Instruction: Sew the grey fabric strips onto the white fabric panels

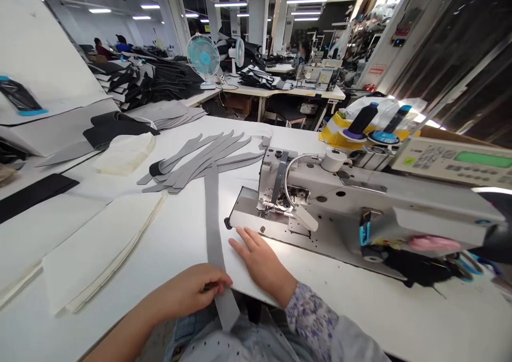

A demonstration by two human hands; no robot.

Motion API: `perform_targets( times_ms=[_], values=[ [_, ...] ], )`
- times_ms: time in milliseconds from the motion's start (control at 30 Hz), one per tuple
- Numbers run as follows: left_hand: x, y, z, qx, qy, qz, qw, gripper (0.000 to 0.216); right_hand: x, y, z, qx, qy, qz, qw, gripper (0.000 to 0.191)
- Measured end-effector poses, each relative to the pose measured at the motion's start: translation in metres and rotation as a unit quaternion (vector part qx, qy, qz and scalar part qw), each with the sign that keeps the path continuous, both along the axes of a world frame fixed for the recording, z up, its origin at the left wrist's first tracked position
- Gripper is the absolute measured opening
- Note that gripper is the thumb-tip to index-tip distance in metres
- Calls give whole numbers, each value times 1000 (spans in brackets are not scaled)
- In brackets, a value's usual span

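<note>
Item: one grey strip (214,218), lying lengthwise on the desk (188,234), its lower end past the front edge and over the person's lap. Hazard: slipping or creasing there, should the weight of that loose end pull against a slack hold.

Item: left hand (198,290), at the strip's lower stretch, fingers curled over it. Whether they pinch it or merely rest on it, I cannot tell from where I stand. Hazard: a skewed strip, if only one edge is caught.

Item: right hand (262,263), palm down, fingers somewhat apart, beside the strip and close to the sewing machine (340,207). Hazard: nipped fingertips, were the hand to stray toward the needle area with the machine running; likewise a caught floral cuff (310,314).

Item: fan of grey strips (200,162), overlapping, meeting the single strip's far end. Hazard: neighbours dragged out of order by a quick tug, since the pieces touch.

Item: black knob (228,223), at the machine bed's corner, near the strip. Hazard: a snag, if the strip swings sideways.

Item: layered white sheets (104,250), left of the strip. Hazard: scattering, from a wide sweep of the forearm.
</note>
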State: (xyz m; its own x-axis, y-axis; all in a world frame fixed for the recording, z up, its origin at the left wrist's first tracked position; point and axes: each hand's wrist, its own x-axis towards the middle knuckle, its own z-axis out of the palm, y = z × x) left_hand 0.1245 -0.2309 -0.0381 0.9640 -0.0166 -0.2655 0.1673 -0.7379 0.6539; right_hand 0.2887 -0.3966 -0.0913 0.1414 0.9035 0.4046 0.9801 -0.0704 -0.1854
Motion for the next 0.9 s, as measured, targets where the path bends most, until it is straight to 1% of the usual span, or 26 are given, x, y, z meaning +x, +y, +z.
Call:
perform_targets(
  times_ms=[33, 67, 100, 133, 167, 200, 233, 267, 300, 367, 433, 500, 567, 667, 733, 833, 900],
  values=[
    [-1, 3, 0, -24, -15, -6, 1000, 31, -3, 8, 4, -13, 1, 33, 999, 49],
    [4, 9, -1, -14, -45, 19, 999, 31, -6, 15, 8, -28, 2, 67, 997, 46],
    [12, 19, -3, 31, -90, 66, 993, 33, -10, 19, 12, -41, 6, 94, 995, 43],
    [23, 29, -8, 102, -141, 120, 978, 34, -14, 21, 14, -54, 13, 112, 992, 41],
    [35, 38, -14, 181, -183, 161, 953, 34, -19, 18, 16, -65, 22, 120, 990, 40],
    [47, 45, -21, 253, -211, 181, 927, 34, -24, 12, 17, -72, 33, 119, 990, 40],
    [58, 47, -29, 309, -227, 178, 906, 35, -30, 2, 18, -77, 43, 112, 990, 42],
    [66, 44, -37, 346, -236, 157, 895, 36, -35, -11, 18, -77, 50, 103, 990, 43],
    [72, 37, -45, 366, -243, 127, 889, 37, -41, -24, 17, -77, 52, 97, 991, 44],
    [78, 12, -57, 381, -257, 76, 885, 39, -50, -49, 15, -77, 45, 83, 993, 43],
    [76, -17, -63, 385, -269, 50, 881, 40, -55, -65, 11, -58, 41, 49, 996, 37],
    [72, -40, -64, 386, -280, 44, 878, 40, -55, -69, 7, -21, 53, -2, 998, 30],
    [69, -51, -62, 384, -289, 42, 876, 40, -53, -69, 5, 8, 72, -34, 997, 26],
    [71, -48, -55, 364, -294, 23, 883, 36, -51, -74, 3, 2, 86, -31, 996, 29],
    [77, -40, -50, 348, -290, 19, 891, 31, -53, -81, 0, -18, 67, -16, 997, 33],
    [97, -32, -47, 350, -280, 49, 892, 34, -54, -88, -5, -34, 15, 3, 999, 39],
    [116, -30, -48, 358, -266, 69, 892, 39, -50, -85, -7, -33, 5, -4, 999, 39]
  ],
)
